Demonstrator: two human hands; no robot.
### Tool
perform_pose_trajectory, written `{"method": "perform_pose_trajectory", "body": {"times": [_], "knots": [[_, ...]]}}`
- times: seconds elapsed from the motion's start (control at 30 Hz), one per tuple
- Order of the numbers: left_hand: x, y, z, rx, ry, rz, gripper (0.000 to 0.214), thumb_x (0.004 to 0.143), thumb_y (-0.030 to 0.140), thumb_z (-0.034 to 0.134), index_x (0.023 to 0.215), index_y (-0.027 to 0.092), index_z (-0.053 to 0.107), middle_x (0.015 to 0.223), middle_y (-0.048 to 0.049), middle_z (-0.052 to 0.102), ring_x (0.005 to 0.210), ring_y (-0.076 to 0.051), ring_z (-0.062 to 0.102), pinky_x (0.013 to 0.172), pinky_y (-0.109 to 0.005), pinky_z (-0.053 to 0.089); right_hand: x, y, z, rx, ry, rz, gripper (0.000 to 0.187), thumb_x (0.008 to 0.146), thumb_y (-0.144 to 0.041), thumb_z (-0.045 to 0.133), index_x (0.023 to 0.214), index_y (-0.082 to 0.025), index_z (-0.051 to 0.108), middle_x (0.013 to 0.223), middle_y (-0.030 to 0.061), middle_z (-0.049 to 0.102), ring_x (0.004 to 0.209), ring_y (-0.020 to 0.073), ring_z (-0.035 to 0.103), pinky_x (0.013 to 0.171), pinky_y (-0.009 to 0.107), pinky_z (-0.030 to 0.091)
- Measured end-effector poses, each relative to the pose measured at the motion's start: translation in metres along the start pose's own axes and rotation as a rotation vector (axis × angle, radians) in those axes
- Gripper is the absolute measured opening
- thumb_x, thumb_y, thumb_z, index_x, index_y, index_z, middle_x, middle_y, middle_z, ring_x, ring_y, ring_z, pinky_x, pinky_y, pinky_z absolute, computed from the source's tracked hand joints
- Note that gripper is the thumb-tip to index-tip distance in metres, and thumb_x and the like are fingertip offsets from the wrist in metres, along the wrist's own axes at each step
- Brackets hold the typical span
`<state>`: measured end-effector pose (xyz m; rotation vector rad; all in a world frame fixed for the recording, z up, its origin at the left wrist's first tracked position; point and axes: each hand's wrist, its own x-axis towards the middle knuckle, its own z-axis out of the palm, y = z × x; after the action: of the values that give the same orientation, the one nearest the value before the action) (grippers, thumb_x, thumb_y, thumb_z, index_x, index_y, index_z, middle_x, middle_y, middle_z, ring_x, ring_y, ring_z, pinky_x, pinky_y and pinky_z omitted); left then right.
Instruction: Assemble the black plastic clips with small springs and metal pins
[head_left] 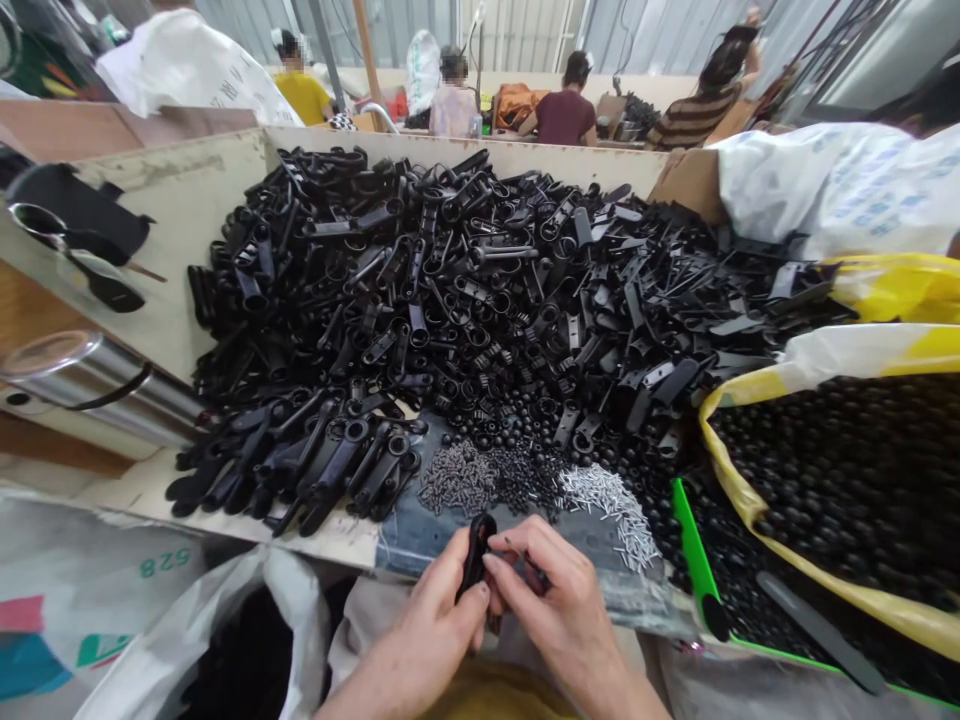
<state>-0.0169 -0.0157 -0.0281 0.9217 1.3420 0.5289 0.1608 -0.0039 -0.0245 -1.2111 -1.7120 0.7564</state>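
Note:
My left hand (433, 612) is closed around a black plastic handle-like part (477, 548) with a rounded, looped top end, held upright at the bench's front edge. Thumb and fingers of my right hand (553, 590) are pinched together against that part's right side. Whatever sits between those fingertips is too small to make out. Just beyond my hands lie a pile of small grey springs or pins (459, 478), some tiny black pieces (529, 478) and a heap of short silver pins (609, 505). Similar black handle parts (330, 460) lie in a row to the left.
A large heap of black plastic parts (420, 270) fills the bench. On the right is a yellow-rimmed bag (720, 430) of black balls, with a green strip (694, 550) beside it. A steel flask (105, 385) and a white sack (300, 610) are left. Several people sit beyond.

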Motion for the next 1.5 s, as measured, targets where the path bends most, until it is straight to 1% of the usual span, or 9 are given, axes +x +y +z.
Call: {"method": "perform_pose_trajectory", "body": {"times": [0.07, 0.13, 0.27, 0.5, 0.73, 0.9, 1.1, 1.33, 1.5], "knots": [[-0.001, 0.005, 0.001, 0.111, 0.026, -0.008, 0.074, 0.088, 0.042, 0.062, 0.155, 0.017, 0.043, 0.147, -0.0161, 0.057, 0.135, -0.031, 0.051, 0.115, -0.043, 0.037, -0.001, -0.002, 0.001, -0.006, -0.012, 0.028, 0.008, 0.097, -0.017, 0.062, 0.093, -0.021, 0.067, 0.077, -0.0016, 0.061, 0.062, 0.0126, 0.057, 0.057, 0.022, 0.044], [-0.002, 0.01, 0.002, 0.194, 0.026, 0.006, 0.073, 0.089, 0.041, 0.058, 0.155, 0.015, 0.041, 0.156, -0.0161, 0.049, 0.145, -0.032, 0.041, 0.122, -0.046, 0.028, -0.002, -0.005, 0.001, -0.021, -0.026, 0.033, 0.013, 0.099, -0.018, 0.059, 0.088, -0.021, 0.065, 0.075, -0.0018, 0.059, 0.062, 0.0126, 0.058, 0.058, 0.022, 0.045], [-0.003, 0.015, 0.002, 0.285, 0.015, 0.028, 0.069, 0.092, 0.038, 0.051, 0.155, 0.012, 0.041, 0.158, -0.0159, 0.048, 0.147, -0.03, 0.04, 0.124, -0.047, 0.026, -0.005, -0.007, 0.003, -0.135, -0.041, -0.049, 0.022, 0.104, -0.017, 0.051, 0.086, -0.02, 0.064, 0.08, 0.0017, 0.063, 0.067, 0.0137, 0.062, 0.063, 0.022, 0.047], [0.001, 0.001, -0.007, 0.252, 0.059, 0.046, 0.067, 0.093, 0.049, 0.052, 0.151, 0.016, 0.046, 0.152, -0.0152, 0.054, 0.138, -0.028, 0.05, 0.119, -0.041, 0.034, -0.013, -0.001, 0.005, -0.367, -0.048, -0.279, 0.025, 0.104, -0.016, 0.046, 0.113, -0.015, 0.069, 0.073, 0.0032, 0.067, 0.058, 0.0141, 0.064, 0.055, 0.023, 0.046], [0.006, 0.001, -0.012, 0.407, 0.036, 0.23, 0.05, 0.1, 0.048, 0.042, 0.14, 0.019, 0.055, 0.105, -0.0113, 0.073, 0.103, -0.028, 0.062, 0.097, -0.04, 0.045, -0.008, -0.009, -0.009, -0.29, -0.273, -0.11, 0.031, 0.102, -0.018, 0.046, 0.121, -0.018, 0.07, 0.08, 0.0053, 0.072, 0.067, 0.0181, 0.07, 0.059, 0.026, 0.054], [0.005, 0.012, -0.012, 0.408, -0.026, 0.259, 0.035, 0.103, 0.048, 0.039, 0.111, 0.022, 0.062, 0.077, -0.0008, 0.062, 0.079, -0.021, 0.056, 0.077, -0.032, 0.044, -0.008, -0.008, -0.028, -0.171, -0.289, 0.063, 0.034, 0.106, -0.026, 0.043, 0.137, -0.028, 0.058, 0.12, 0.0069, 0.074, 0.105, 0.0209, 0.072, 0.09, 0.032, 0.057], [0.004, 0.013, -0.012, 0.378, -0.052, 0.236, 0.035, 0.103, 0.05, 0.037, 0.109, 0.024, 0.059, 0.074, 0.0024, 0.056, 0.073, -0.019, 0.051, 0.073, -0.03, 0.04, -0.011, -0.004, -0.02, -0.273, -0.496, 0.021, 0.037, 0.101, -0.01, 0.035, 0.127, -0.021, 0.059, 0.096, 0.0062, 0.074, 0.082, 0.0192, 0.073, 0.071, 0.028, 0.055], [0.004, 0.012, -0.011, 0.377, -0.04, 0.261, 0.036, 0.103, 0.052, 0.038, 0.111, 0.024, 0.059, 0.07, 0.0033, 0.054, 0.07, -0.019, 0.049, 0.071, -0.03, 0.039, -0.008, -0.001, -0.012, -0.334, -0.513, 0.022, 0.039, 0.096, -0.006, 0.04, 0.125, -0.019, 0.062, 0.09, 0.0062, 0.075, 0.074, 0.0193, 0.072, 0.064, 0.026, 0.049], [0.007, 0.01, -0.01, 0.304, -0.009, 0.3, 0.032, 0.1, 0.051, 0.045, 0.098, 0.024, 0.062, 0.064, 0.0038, 0.054, 0.062, -0.017, 0.048, 0.064, -0.027, 0.037, -0.001, -0.009, -0.015, -0.247, -0.49, 0.065, 0.035, 0.098, -0.008, 0.039, 0.113, -0.023, 0.067, 0.089, 0.0031, 0.077, 0.074, 0.0162, 0.071, 0.067, 0.024, 0.048]]}}
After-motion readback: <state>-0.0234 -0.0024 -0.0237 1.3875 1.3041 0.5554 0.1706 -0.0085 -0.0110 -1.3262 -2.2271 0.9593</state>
